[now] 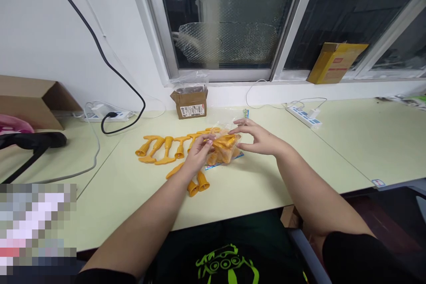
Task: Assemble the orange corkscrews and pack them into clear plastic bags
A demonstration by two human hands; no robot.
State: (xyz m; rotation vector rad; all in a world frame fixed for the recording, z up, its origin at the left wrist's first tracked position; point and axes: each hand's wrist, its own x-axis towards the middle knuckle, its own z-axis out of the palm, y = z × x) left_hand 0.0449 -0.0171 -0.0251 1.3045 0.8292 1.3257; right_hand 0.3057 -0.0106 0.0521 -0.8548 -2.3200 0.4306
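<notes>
A clear plastic bag (224, 153) with several orange plastic parts inside lies on the pale green table in front of me. My left hand (200, 153) pinches the bag's left side. At its right is my right hand (256, 138), fingers spread and curved, with the fingertips at the bag's upper right edge. Several orange T-handled parts (168, 148) with cone-shaped ends are laid in a row left of the bag. Nearer to me, more orange parts (203, 181) lie partly hidden under my left forearm.
Against the wall stands a small open cardboard box (192, 104). Power strips (304, 116) with cables lie at the back right and back left. A larger carton (26, 100) and a black object (49, 140) are at the left. A yellow box (336, 64) leans on the window.
</notes>
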